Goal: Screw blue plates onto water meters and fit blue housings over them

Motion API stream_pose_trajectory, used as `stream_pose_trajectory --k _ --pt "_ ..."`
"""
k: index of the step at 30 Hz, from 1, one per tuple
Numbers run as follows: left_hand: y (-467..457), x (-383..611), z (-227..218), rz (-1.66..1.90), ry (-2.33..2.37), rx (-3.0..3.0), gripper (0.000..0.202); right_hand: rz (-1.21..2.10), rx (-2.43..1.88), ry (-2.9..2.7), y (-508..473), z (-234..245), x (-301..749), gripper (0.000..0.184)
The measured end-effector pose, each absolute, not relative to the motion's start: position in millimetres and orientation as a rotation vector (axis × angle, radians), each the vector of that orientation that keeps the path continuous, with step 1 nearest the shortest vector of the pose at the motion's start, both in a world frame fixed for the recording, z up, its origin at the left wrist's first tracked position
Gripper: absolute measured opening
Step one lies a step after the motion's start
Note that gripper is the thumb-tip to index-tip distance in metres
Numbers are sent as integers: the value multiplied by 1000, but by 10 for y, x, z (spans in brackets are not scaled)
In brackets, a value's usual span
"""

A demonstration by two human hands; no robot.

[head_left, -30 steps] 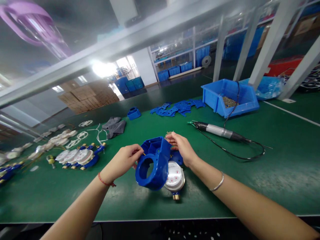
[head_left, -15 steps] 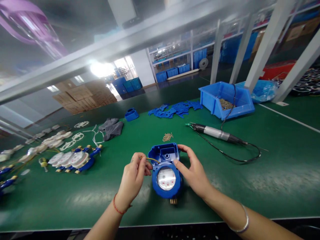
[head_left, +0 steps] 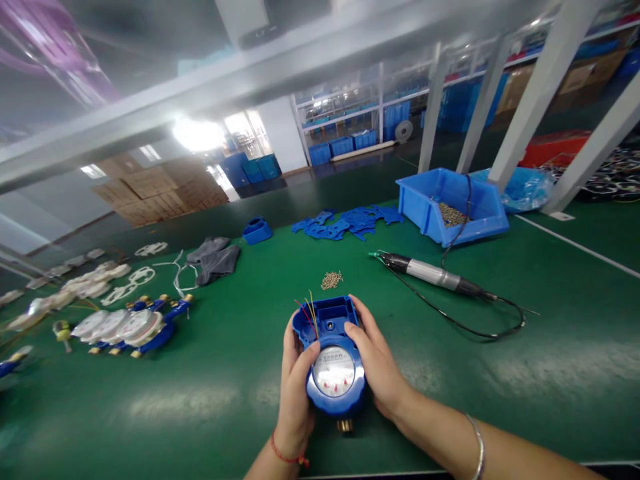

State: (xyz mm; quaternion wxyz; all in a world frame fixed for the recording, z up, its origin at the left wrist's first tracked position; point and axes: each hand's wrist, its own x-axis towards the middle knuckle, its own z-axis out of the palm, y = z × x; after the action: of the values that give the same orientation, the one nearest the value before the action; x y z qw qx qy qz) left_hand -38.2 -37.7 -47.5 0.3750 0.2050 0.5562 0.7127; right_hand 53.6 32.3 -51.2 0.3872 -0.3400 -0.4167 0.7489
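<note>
A blue water meter (head_left: pixel 334 373) with a round clear dial stands in front of me, its brass fitting (head_left: pixel 345 425) pointing toward me. Behind the dial is an open box-shaped compartment (head_left: pixel 335 312), from which thin red and yellow wires (head_left: pixel 313 313) stick up on the left. My left hand (head_left: pixel 296 373) is wrapped round the meter's left side, thumb at the dial's upper edge. On the opposite side my right hand (head_left: pixel 373 353) grips it, thumb on the compartment's near edge. Just beyond the meter lies a small pile of brass screws (head_left: pixel 331 280).
To the right lies a corded electric screwdriver (head_left: pixel 433 272), before a blue bin (head_left: pixel 430 207) holding small metal parts. Flat blue pieces (head_left: pixel 350 222) and a blue ring-shaped part (head_left: pixel 257 230) are farther back. More meters (head_left: pixel 125 327), a grey cloth (head_left: pixel 217 261) and a small screwdriver (head_left: pixel 63 333) lie left.
My left hand has let go of the yellow wire and taken hold of the meter's left side. The wires now stand upright. The meter sits slightly nearer, still in my right hand.
</note>
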Motion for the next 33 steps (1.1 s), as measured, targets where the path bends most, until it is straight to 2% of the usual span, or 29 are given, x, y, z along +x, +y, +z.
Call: stream_pose_trajectory --k 5,12,18,24,28,33 --pt "-351 -355 -348 1799 1330 343 71 1936 -907 -940 278 -452 545 65" --pt "-384 -470 -477 1714 1262 465 67 1850 -883 -964 181 -639 648 61" --pt "-363 -414 -472 1734 1236 382 68 1851 -923 -901 235 -588 621 57" --pt "-381 -298 -531 1815 1252 290 76 1908 -955 -842 288 -471 599 66" --pt "-371 -302 -617 1863 1218 405 72 1913 -944 -772 273 -470 573 71" --pt "-333 -306 -620 1921 1174 425 66 1864 -947 -729 231 -551 622 86"
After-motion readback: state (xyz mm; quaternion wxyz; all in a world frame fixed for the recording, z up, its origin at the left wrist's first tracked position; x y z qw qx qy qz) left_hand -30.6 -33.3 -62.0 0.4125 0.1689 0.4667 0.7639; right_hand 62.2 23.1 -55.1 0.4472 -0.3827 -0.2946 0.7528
